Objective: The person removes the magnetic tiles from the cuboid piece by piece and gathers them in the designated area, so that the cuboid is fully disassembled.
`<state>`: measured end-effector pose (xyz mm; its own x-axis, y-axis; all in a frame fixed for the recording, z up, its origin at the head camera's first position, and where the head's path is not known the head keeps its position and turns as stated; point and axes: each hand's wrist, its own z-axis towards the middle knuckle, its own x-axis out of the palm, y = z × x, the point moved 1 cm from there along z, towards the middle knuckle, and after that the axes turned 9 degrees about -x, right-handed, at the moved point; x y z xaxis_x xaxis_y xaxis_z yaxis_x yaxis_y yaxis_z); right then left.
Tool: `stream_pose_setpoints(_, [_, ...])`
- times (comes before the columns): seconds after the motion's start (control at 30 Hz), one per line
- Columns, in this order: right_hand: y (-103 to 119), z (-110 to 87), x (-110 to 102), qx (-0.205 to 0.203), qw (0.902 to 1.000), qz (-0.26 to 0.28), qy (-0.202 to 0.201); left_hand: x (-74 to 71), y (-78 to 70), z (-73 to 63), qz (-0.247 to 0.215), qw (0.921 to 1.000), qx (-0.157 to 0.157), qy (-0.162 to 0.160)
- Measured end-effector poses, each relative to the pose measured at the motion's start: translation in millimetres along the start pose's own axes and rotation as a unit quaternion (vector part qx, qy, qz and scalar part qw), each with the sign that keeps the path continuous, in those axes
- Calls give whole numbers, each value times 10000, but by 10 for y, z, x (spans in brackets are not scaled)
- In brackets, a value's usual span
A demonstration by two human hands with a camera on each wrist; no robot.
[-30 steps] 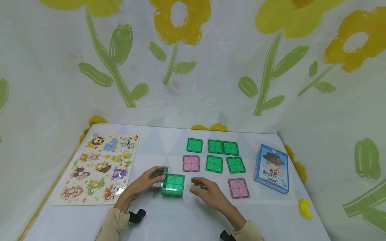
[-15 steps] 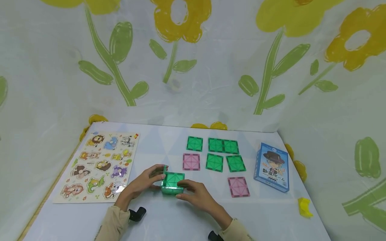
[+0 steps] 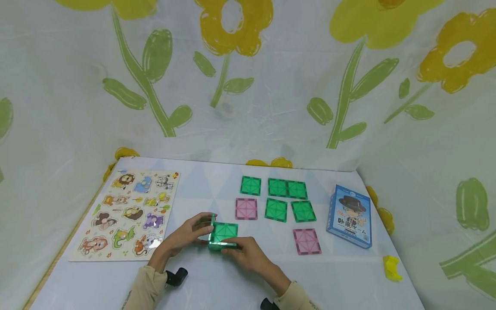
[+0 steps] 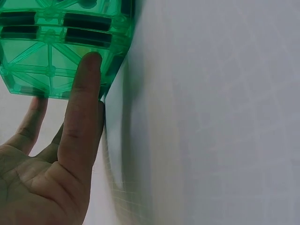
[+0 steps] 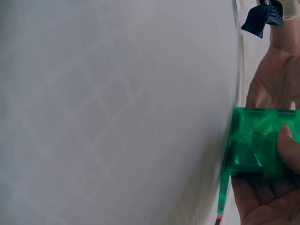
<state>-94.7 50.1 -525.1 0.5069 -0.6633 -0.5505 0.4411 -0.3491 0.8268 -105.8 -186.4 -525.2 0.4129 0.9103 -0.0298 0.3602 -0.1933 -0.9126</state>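
Several green magnetic tiles are joined at their edges in front of me: a flat green tile (image 3: 225, 231), an upright one on its left (image 3: 212, 221) and another along its near side (image 3: 216, 246). My left hand (image 3: 189, 231) pinches the left upright tile, and its thumb (image 4: 80, 110) lies along the green plastic in the left wrist view. My right hand (image 3: 249, 255) holds the near tile by its right end. In the right wrist view its thumb (image 5: 289, 147) rests on the green face, with the other fingers partly hidden behind.
Loose green tiles (image 3: 276, 210) and two pink tiles, one nearer (image 3: 307, 241) and one farther (image 3: 246, 209), lie flat beyond and to the right. An animal puzzle board (image 3: 128, 215) lies left, a blue card box (image 3: 349, 216) right, and a yellow piece (image 3: 392, 268) near the right edge.
My right hand has moved left from beside the green tiles and now grips the near one. My left hand has kept its hold on the left upright tile.
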Motion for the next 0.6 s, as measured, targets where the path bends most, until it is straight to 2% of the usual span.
stream_pose_setpoints(0.23, [9,-7,-5,33,9998,213,-15,6,8,4,11,10000,20,15])
stream_pose_setpoints(0.6, [10,-3,9,116,9998,165,-38,-1,26,32,53,10000,-35,-74])
